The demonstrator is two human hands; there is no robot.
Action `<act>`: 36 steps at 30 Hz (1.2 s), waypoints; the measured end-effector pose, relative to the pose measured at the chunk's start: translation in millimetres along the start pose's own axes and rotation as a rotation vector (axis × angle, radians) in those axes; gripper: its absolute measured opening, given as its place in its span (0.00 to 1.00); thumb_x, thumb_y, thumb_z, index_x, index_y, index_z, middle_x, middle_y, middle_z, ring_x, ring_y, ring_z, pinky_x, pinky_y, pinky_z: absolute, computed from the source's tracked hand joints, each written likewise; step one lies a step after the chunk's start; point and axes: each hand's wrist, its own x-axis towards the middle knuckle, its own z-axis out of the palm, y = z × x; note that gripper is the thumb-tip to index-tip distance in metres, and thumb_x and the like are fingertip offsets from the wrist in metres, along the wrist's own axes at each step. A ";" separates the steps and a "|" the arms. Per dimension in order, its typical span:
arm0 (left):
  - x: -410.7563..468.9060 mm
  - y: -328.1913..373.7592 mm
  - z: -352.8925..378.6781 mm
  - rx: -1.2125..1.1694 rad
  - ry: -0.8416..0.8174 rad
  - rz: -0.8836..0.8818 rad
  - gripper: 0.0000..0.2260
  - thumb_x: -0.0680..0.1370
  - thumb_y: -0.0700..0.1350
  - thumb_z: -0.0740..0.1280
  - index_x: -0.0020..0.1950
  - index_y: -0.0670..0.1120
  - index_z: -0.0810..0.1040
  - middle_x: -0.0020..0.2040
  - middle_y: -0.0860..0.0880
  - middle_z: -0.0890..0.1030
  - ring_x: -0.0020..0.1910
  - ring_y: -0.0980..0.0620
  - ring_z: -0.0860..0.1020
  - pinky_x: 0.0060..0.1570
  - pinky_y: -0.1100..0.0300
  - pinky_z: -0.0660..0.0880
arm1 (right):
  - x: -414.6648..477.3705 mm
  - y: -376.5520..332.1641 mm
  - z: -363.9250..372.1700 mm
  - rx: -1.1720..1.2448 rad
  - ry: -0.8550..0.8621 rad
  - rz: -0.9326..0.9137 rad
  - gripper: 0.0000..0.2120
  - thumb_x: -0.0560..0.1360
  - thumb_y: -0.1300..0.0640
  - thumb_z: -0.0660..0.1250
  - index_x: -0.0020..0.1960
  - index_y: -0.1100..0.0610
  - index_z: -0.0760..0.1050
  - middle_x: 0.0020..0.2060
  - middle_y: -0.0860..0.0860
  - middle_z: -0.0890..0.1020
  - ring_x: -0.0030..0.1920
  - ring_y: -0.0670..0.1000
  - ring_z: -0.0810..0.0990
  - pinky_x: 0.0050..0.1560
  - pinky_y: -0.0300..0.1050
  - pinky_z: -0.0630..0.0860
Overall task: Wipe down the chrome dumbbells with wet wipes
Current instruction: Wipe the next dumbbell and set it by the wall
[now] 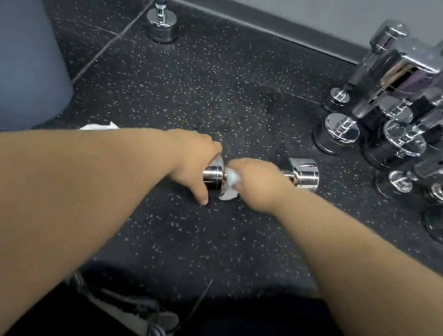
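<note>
I see the dumbbell (302, 175) lying on its side on the speckled floor (198, 90), mid-scene, just left of the standing cluster of chrome dumbbells (400, 109). My left hand (195, 160) grips its left head, fingers curled over it. My right hand (258, 183) is wrapped round the handle with the wet wipe (230, 188) bunched inside it — white shows at the fist's left edge. Another white wipe (98, 126) lies beside the grey bin (15, 45) at left.

Open speckled floor (188, 80) ahead, upright dumbbells (396, 132) crowding right, grey bin (14, 51) left
</note>
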 end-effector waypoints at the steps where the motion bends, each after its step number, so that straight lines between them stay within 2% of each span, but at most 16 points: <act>1: -2.6 4.1 5.8 0.012 0.010 -0.002 0.38 0.63 0.65 0.77 0.66 0.51 0.67 0.57 0.51 0.73 0.55 0.48 0.74 0.55 0.50 0.76 | -6.2 12.2 -1.0 -0.101 -0.035 0.028 0.06 0.78 0.60 0.61 0.53 0.53 0.69 0.52 0.50 0.79 0.55 0.56 0.78 0.57 0.48 0.68; 4: -8.8 11.2 15.7 0.024 0.050 -0.009 0.45 0.64 0.63 0.76 0.73 0.50 0.61 0.60 0.51 0.72 0.59 0.48 0.72 0.57 0.49 0.75 | -19.5 26.5 1.1 -0.336 -0.052 0.153 0.15 0.77 0.62 0.60 0.62 0.54 0.69 0.57 0.52 0.79 0.60 0.55 0.76 0.71 0.50 0.59; 5: -9.4 11.0 15.2 0.016 0.063 -0.016 0.44 0.64 0.64 0.76 0.73 0.50 0.62 0.59 0.52 0.72 0.59 0.49 0.72 0.57 0.49 0.75 | -18.8 17.8 1.5 -0.330 -0.037 0.153 0.16 0.76 0.63 0.60 0.64 0.56 0.68 0.57 0.52 0.79 0.60 0.55 0.76 0.70 0.50 0.60; 8: -6.7 5.0 14.4 -0.008 0.102 -0.026 0.42 0.61 0.66 0.76 0.70 0.52 0.66 0.57 0.53 0.71 0.58 0.50 0.71 0.56 0.50 0.75 | -5.9 -1.8 7.0 -0.224 0.016 -0.035 0.13 0.76 0.63 0.61 0.60 0.55 0.67 0.54 0.52 0.78 0.54 0.56 0.77 0.55 0.47 0.66; 9: -5.4 1.6 14.1 -0.026 0.118 -0.026 0.43 0.61 0.67 0.75 0.70 0.52 0.66 0.57 0.53 0.70 0.59 0.50 0.70 0.57 0.51 0.74 | -4.6 2.8 5.1 -0.252 0.014 -0.057 0.13 0.77 0.63 0.61 0.60 0.54 0.67 0.53 0.51 0.78 0.55 0.55 0.77 0.59 0.48 0.66; 10: -4.6 -1.5 12.8 -0.057 0.127 -0.027 0.44 0.61 0.68 0.75 0.71 0.52 0.66 0.58 0.53 0.70 0.60 0.50 0.70 0.57 0.51 0.73 | -3.7 12.7 1.4 -0.300 -0.011 -0.022 0.14 0.77 0.62 0.60 0.62 0.54 0.68 0.55 0.51 0.78 0.59 0.55 0.77 0.68 0.50 0.62; 11: -3.5 -5.5 11.8 -0.100 0.128 -0.034 0.45 0.61 0.68 0.76 0.73 0.53 0.65 0.59 0.53 0.70 0.62 0.50 0.69 0.58 0.52 0.73 | -4.5 23.2 -1.9 -0.354 -0.052 0.047 0.16 0.77 0.61 0.59 0.65 0.55 0.67 0.57 0.52 0.78 0.63 0.55 0.75 0.74 0.52 0.54; 13: -2.5 -15.4 8.8 -0.239 0.142 -0.052 0.46 0.61 0.67 0.77 0.74 0.53 0.65 0.59 0.56 0.71 0.62 0.51 0.70 0.61 0.53 0.71 | -4.2 35.1 -4.1 -0.373 -0.077 0.126 0.19 0.77 0.60 0.59 0.68 0.57 0.67 0.60 0.53 0.77 0.66 0.55 0.72 0.77 0.54 0.47; 16: 0.9 -30.5 7.4 -0.500 0.191 -0.083 0.39 0.63 0.62 0.79 0.71 0.55 0.70 0.57 0.60 0.73 0.59 0.55 0.73 0.63 0.56 0.71 | 3.4 23.8 0.6 -0.142 0.010 0.054 0.24 0.77 0.60 0.59 0.73 0.53 0.63 0.64 0.51 0.75 0.67 0.54 0.72 0.77 0.53 0.46; 18: 4.9 -41.1 9.2 -0.684 0.235 -0.127 0.34 0.65 0.61 0.78 0.68 0.56 0.72 0.58 0.60 0.75 0.59 0.56 0.75 0.60 0.59 0.70 | 13.6 20.4 5.6 -0.100 0.060 0.028 0.30 0.76 0.61 0.61 0.76 0.51 0.58 0.66 0.50 0.72 0.68 0.54 0.69 0.76 0.51 0.51; 20: 8.8 -47.3 11.3 -0.749 0.232 -0.157 0.34 0.66 0.60 0.78 0.69 0.56 0.71 0.60 0.58 0.76 0.60 0.55 0.75 0.58 0.60 0.69 | 24.4 21.8 4.0 -0.138 0.096 0.053 0.28 0.75 0.61 0.64 0.73 0.51 0.61 0.60 0.51 0.74 0.62 0.55 0.72 0.67 0.48 0.61; 21: 11.6 -45.5 14.5 -0.688 0.206 -0.159 0.37 0.65 0.61 0.78 0.71 0.56 0.68 0.61 0.57 0.75 0.59 0.54 0.74 0.57 0.59 0.69 | 28.6 23.7 2.2 -0.148 0.108 0.073 0.25 0.75 0.61 0.64 0.70 0.52 0.64 0.58 0.51 0.75 0.60 0.55 0.72 0.61 0.47 0.64; 23: 18.2 -40.5 24.5 -0.553 0.210 -0.179 0.45 0.62 0.61 0.79 0.73 0.56 0.62 0.60 0.56 0.75 0.56 0.53 0.73 0.54 0.57 0.70 | 40.0 18.6 -4.0 -0.119 0.129 0.085 0.19 0.76 0.60 0.63 0.66 0.54 0.67 0.56 0.53 0.76 0.58 0.56 0.73 0.53 0.47 0.63; 28: 28.6 -39.0 36.2 -0.579 0.308 -0.202 0.39 0.62 0.56 0.78 0.68 0.55 0.64 0.48 0.57 0.77 0.46 0.54 0.77 0.47 0.54 0.76 | 56.7 -3.8 -2.9 0.003 0.199 0.070 0.09 0.77 0.60 0.60 0.56 0.52 0.71 0.53 0.51 0.79 0.48 0.55 0.74 0.49 0.48 0.64; 33: 17.6 -33.4 17.1 -0.673 0.300 -0.153 0.35 0.62 0.53 0.80 0.64 0.56 0.65 0.48 0.57 0.77 0.45 0.57 0.77 0.43 0.58 0.75 | 44.9 -2.3 -12.4 0.154 0.240 0.102 0.08 0.76 0.63 0.60 0.50 0.51 0.68 0.50 0.52 0.80 0.52 0.57 0.77 0.49 0.48 0.67; 36: 3.2 -28.9 -28.8 -0.748 0.372 -0.067 0.30 0.63 0.49 0.81 0.60 0.55 0.69 0.50 0.58 0.76 0.45 0.58 0.76 0.42 0.62 0.72 | 37.7 4.8 -39.8 0.386 0.311 0.145 0.04 0.77 0.58 0.62 0.46 0.52 0.68 0.40 0.50 0.77 0.45 0.55 0.77 0.42 0.44 0.68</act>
